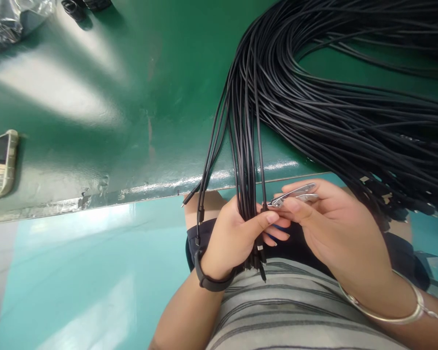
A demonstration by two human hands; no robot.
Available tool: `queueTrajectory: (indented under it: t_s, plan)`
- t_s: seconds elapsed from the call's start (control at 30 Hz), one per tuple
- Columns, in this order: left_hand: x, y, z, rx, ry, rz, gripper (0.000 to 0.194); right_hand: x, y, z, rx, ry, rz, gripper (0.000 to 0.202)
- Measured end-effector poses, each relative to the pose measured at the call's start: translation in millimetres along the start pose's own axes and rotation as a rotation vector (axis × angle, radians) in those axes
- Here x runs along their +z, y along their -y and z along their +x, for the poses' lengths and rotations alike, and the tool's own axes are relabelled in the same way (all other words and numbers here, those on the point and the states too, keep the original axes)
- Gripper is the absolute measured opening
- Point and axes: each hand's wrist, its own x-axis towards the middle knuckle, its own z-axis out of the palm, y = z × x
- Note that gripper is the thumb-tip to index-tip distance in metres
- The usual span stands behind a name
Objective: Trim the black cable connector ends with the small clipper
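My left hand [233, 236] is closed around a bundle of thin black cables [245, 170], its thumb pressing across them. Their connector ends [253, 262] stick out below the fingers, over my lap. Between the thumb and fingers of my right hand [345, 231] is a silver nail clipper [295, 195]. The clipper's jaws are at a cable by my left thumb; whether they touch it I cannot tell. Several loose cable ends [200, 214] hang to the left of my left wrist, outside the grip.
A large heap of black cables [314, 107] curves over the green table [131, 97], with connectors [387, 194] hanging past its front edge at right. On the left lies a phone-like device [0, 165] in a pale case. Clear plastic [10, 24] and small black objects [75, 9] are at the far left.
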Motion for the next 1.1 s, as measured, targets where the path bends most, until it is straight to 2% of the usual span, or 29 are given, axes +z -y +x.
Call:
queueTrajectory:
  t_s: [0.17, 0.33, 0.57, 0.8, 1.1]
  plan:
    - [1.3, -1.8, 0.0, -0.011, -0.004, -0.004, 0.023, -0.2, 0.3, 0.5, 0.002, 0.020, 0.020, 0.022]
    - [0.2, 0.7, 0.5, -0.003, 0.012, -0.010, 0.023, -0.7, -3.1, 2.5, 0.030, 0.042, 0.042, 0.027]
    - [0.0, 1.8, 0.6, 0.002, 0.007, -0.013, 0.023, -2.7, -5.9, 3.5, 0.025, -0.006, -0.052, 0.032]
    - [-1.0, 1.9, 1.5, 0.000, 0.017, -0.021, 0.024, 0.3, -6.9, 5.6, 0.040, 0.047, 0.132, 0.028]
    - [-1.4, 2.6, 0.3, 0.014, 0.008, -0.026, 0.027, 0.5, -10.5, 6.1, 0.022, 0.038, 0.132, 0.024]
